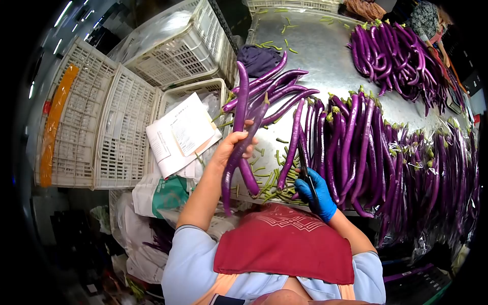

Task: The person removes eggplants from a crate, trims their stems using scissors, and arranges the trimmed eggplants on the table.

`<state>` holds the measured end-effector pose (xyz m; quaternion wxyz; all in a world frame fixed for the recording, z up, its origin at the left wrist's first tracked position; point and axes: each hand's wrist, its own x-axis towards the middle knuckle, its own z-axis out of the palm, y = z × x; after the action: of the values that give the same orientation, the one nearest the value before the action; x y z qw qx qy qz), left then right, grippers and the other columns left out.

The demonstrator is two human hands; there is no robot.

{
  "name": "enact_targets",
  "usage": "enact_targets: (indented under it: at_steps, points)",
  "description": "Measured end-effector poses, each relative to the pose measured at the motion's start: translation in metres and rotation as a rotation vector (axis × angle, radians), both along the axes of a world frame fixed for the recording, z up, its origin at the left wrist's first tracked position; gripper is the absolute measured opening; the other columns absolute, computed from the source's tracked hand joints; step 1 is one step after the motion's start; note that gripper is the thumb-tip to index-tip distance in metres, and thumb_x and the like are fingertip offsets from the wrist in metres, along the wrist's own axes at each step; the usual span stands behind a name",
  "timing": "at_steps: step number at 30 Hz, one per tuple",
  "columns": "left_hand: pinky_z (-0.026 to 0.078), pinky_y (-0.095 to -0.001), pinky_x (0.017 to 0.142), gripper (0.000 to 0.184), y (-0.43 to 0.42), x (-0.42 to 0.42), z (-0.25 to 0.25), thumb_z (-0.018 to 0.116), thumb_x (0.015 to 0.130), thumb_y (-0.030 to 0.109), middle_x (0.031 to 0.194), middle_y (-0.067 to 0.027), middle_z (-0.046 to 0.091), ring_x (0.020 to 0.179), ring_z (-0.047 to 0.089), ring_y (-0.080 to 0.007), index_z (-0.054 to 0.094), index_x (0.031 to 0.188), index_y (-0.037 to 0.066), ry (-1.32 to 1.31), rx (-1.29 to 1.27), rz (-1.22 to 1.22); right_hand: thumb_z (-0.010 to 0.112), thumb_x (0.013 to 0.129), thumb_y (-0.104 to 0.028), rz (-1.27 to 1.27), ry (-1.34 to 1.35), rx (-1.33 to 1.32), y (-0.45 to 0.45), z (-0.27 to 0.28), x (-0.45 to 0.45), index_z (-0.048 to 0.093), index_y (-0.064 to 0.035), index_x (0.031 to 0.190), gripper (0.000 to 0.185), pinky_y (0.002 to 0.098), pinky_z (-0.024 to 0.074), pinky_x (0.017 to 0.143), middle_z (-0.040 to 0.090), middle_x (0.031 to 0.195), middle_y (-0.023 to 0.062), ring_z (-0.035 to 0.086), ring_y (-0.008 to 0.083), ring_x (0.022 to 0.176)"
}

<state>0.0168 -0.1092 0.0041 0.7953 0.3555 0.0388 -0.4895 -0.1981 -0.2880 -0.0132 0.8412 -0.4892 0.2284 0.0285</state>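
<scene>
My bare left hand (pixel 235 147) is closed around two long purple eggplants (pixel 242 101), which cross each other over the table's left edge. In my right hand (pixel 316 194), gloved in blue, are black-handled scissors (pixel 305 162), their blades pointing away from me beside a single eggplant (pixel 293 142). Several loose eggplants (pixel 284 94) lie just beyond my left hand. Cut green stem pieces (pixel 274 185) are scattered between my hands. To the right of the scissors a row of eggplants (pixel 351 147) lies side by side with stems away from me.
Bagged eggplants (pixel 432 178) line the right edge of the metal table (pixel 315 56); another pile (pixel 396 56) lies at the back right. White crates (pixel 183 46) and papers (pixel 183 127) stand on the left. A dark cloth (pixel 259 60) lies at the table's left side.
</scene>
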Motion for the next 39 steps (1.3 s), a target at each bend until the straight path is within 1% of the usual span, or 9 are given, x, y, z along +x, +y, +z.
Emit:
enact_targets:
  at_steps: [5, 11, 15, 20, 23, 27, 29, 30, 39]
  points:
    - [0.048, -0.0203, 0.05, 0.03, -0.007, -0.002, 0.0, 0.046, 0.09, 0.014, 0.089, -0.016, 0.057, 0.069, 0.059, -0.0175, 0.045, 0.12, 0.01, 0.052, 0.086, 0.094, 0.058, 0.085, -0.01, -0.024, -0.03, 0.048, -0.004, -0.001, 0.004, 0.049, -0.0053, 0.118, 0.035, 0.019, 0.0422, 0.046, 0.05, 0.07, -0.0036, 0.045, 0.0031, 0.054]
    - [0.049, -0.0203, 0.047, 0.035, -0.01, -0.004, -0.01, 0.045, 0.09, 0.018, 0.095, -0.0249, 0.059, 0.089, 0.062, -0.0272, 0.044, 0.117, -0.005, -0.072, 0.062, 0.095, 0.057, 0.086, -0.01, -0.044, -0.084, 0.055, -0.003, -0.005, 0.005, 0.05, -0.0067, 0.117, 0.031, 0.0179, 0.0388, 0.041, 0.051, 0.07, -0.003, 0.042, 0.0025, 0.049]
    - [0.046, -0.0219, 0.049, 0.042, -0.012, -0.011, 0.004, 0.043, 0.089, 0.017, 0.107, -0.0246, 0.057, 0.096, 0.06, -0.0284, 0.04, 0.124, -0.006, 0.203, -0.161, 0.119, 0.058, 0.086, -0.012, -0.039, -0.066, 0.08, -0.003, 0.0, 0.008, 0.05, -0.0072, 0.118, 0.033, 0.0174, 0.0377, 0.041, 0.052, 0.071, -0.0026, 0.043, 0.0027, 0.05]
    - [0.041, -0.0224, 0.047, 0.018, 0.002, 0.001, -0.028, 0.055, 0.088, 0.019, 0.067, -0.0037, 0.058, 0.064, 0.057, -0.016, 0.056, 0.098, 0.004, 0.074, -0.112, -0.038, 0.058, 0.087, -0.015, 0.034, -0.053, 0.058, -0.007, 0.004, 0.009, 0.049, -0.0069, 0.12, 0.035, 0.0176, 0.0379, 0.045, 0.052, 0.073, -0.0024, 0.044, 0.0032, 0.054]
    - [0.04, -0.0224, 0.046, 0.013, -0.004, -0.005, -0.011, 0.061, 0.085, 0.02, 0.057, 0.0007, 0.05, 0.049, 0.048, -0.0126, 0.055, 0.083, 0.01, 0.09, 0.15, 0.025, 0.059, 0.087, -0.018, 0.183, -0.013, 0.058, -0.013, 0.009, 0.004, 0.049, -0.0063, 0.12, 0.037, 0.0181, 0.0398, 0.053, 0.053, 0.078, -0.0016, 0.046, 0.0037, 0.061]
    - [0.043, -0.0235, 0.048, 0.02, 0.001, -0.001, -0.017, 0.06, 0.086, 0.022, 0.063, -0.0018, 0.056, 0.055, 0.051, -0.0123, 0.058, 0.095, 0.004, 0.081, 0.165, -0.014, 0.062, 0.085, -0.026, 0.405, 0.01, -0.168, -0.016, 0.001, -0.007, 0.044, -0.0013, 0.124, 0.05, 0.0242, 0.0445, 0.074, 0.058, 0.092, 0.0057, 0.053, 0.0112, 0.083]
    - [0.044, -0.0231, 0.047, 0.027, 0.001, 0.0, -0.012, 0.059, 0.086, 0.021, 0.08, -0.0073, 0.061, 0.057, 0.052, -0.0115, 0.056, 0.104, 0.002, 0.059, 0.13, -0.001, 0.063, 0.085, -0.028, 0.47, -0.053, -0.45, -0.016, -0.012, -0.013, 0.042, 0.001, 0.126, 0.055, 0.0277, 0.0446, 0.081, 0.059, 0.099, 0.0099, 0.055, 0.0155, 0.09]
    - [0.044, -0.0229, 0.047, 0.028, 0.002, 0.003, -0.013, 0.059, 0.086, 0.02, 0.083, -0.0085, 0.061, 0.058, 0.052, -0.0112, 0.055, 0.106, 0.002, 0.044, 0.095, -0.011, 0.063, 0.084, -0.032, 0.526, 0.008, -0.407, -0.017, -0.006, -0.012, 0.04, 0.0027, 0.127, 0.06, 0.031, 0.0428, 0.087, 0.057, 0.109, 0.0148, 0.054, 0.0197, 0.098]
    - [0.041, -0.0202, 0.049, 0.035, 0.011, 0.005, -0.028, 0.058, 0.087, 0.022, 0.086, -0.011, 0.061, 0.057, 0.049, -0.0089, 0.052, 0.108, -0.004, -0.11, 0.008, -0.114, 0.063, 0.082, -0.041, 0.698, -0.067, -0.578, -0.02, 0.007, -0.007, 0.047, 0.0014, 0.122, 0.061, 0.0318, 0.0433, 0.084, 0.058, 0.104, 0.0179, 0.055, 0.0232, 0.096]
